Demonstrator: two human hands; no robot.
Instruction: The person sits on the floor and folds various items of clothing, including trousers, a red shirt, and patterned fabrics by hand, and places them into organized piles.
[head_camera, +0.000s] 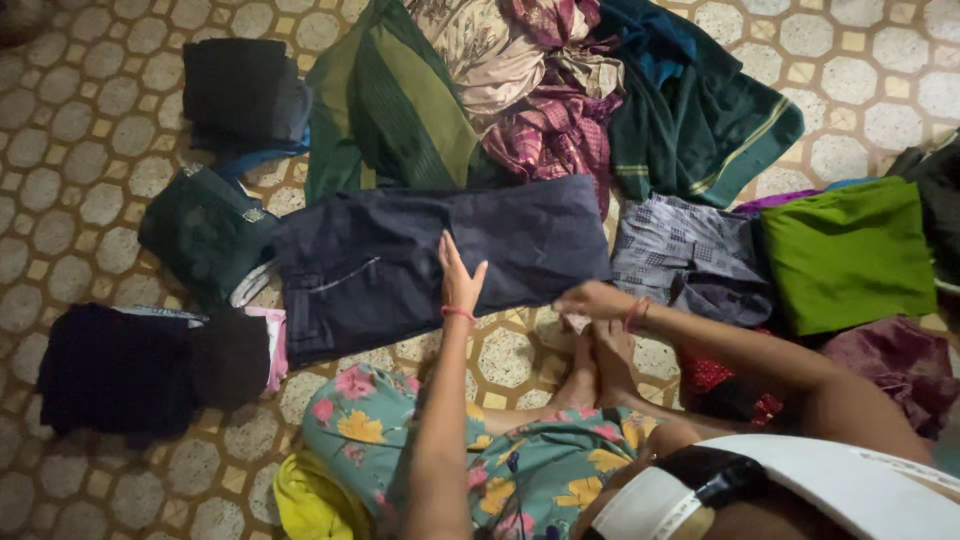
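While the dark navy folded trousers (440, 255) lie flat on the patterned tiled floor (80, 170) before the seated person, the left hand (458, 278) rests open, fingers straight, on the middle of the cloth. The right hand (590, 298) pinches the trousers' lower right edge. Just right lies a grey checked cloth (680, 245), beyond it a folded green cloth (850, 250); a folded black garment (120, 370) sits left.

The dark trousers (440, 262) look like thick matt cloth with a visible stitched seam, smooth where the left hand (458, 280) presses flat. The green sari (390, 100) is finer woven cloth (faintly ribbed), and the floor (90, 130) is hard speckled tile with a dull sheen.
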